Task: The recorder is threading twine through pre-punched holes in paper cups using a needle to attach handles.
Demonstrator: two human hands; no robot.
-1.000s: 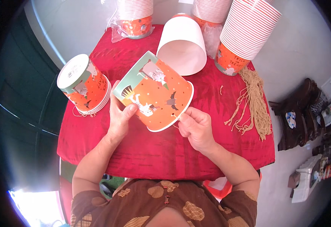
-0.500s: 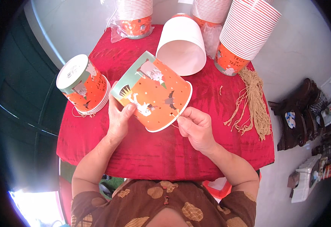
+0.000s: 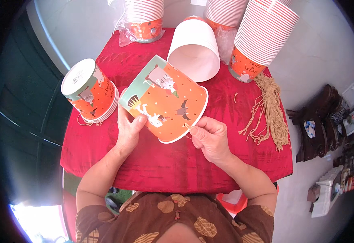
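orange bucket tilted in mid-frame
left hand curls around its green base end, thumb on print; right hand, thumb against finger, pinches thin string at rim hole.

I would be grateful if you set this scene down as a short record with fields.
Left hand: holds an orange-and-green printed paper bucket
Right hand: pinches a thin tan string beside a small hole near the bucket's rim
Bucket pose: tilted, open end toward the lower right
Left side: upside-down stack of orange-and-green paper buckets
Right side: loose bundle of tan strings
Far side: white round paper tub lying on its side
Surface: wrinkled red cloth
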